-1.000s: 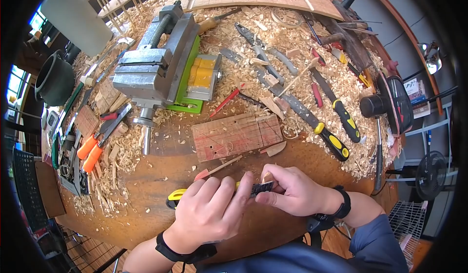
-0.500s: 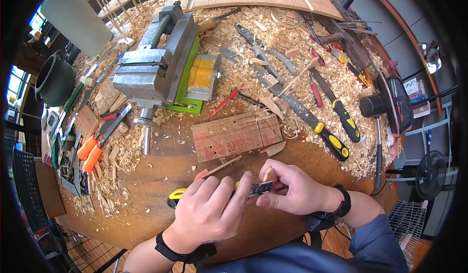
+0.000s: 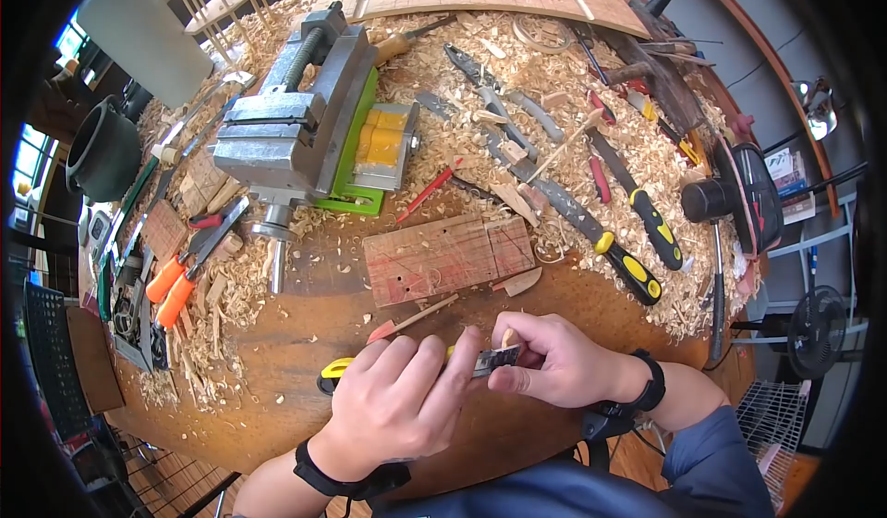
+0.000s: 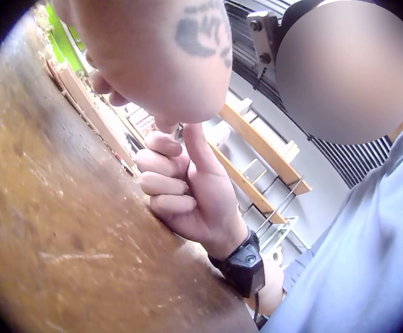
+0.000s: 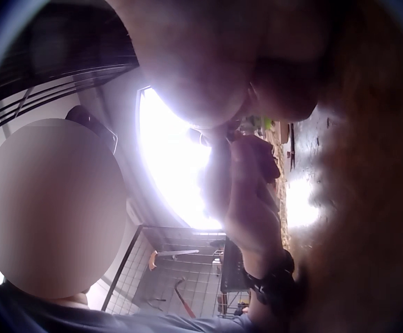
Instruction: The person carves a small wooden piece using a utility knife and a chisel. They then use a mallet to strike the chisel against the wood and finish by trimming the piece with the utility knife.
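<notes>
My left hand (image 3: 397, 398) curls round the yellow-and-black handle of a utility knife (image 3: 336, 368). Its grey blade (image 3: 496, 361) points right, past the left forefinger. The right hand (image 3: 568, 365) pinches a small pale piece of wood (image 3: 508, 338) between thumb and forefinger, right at the blade's tip. Both hands are close together over the front of the wooden table. From the left wrist, the right hand (image 4: 194, 184) shows with its other fingers curled in. In the dim right wrist view the left hand (image 5: 246, 187) hides the knife.
Just beyond the hands lie a thin stick with a red end (image 3: 411, 319) and a red-marked board (image 3: 443, 259). A metal vise (image 3: 277, 139) stands at back left. Wood shavings surround yellow-black-handled tools (image 3: 633, 273) at right and orange-handled tools (image 3: 176, 301) at left.
The blade has slid slightly to the right against the wood piece, and the right thumb has come up closer to the blade. The left hand stays nearly in place.
</notes>
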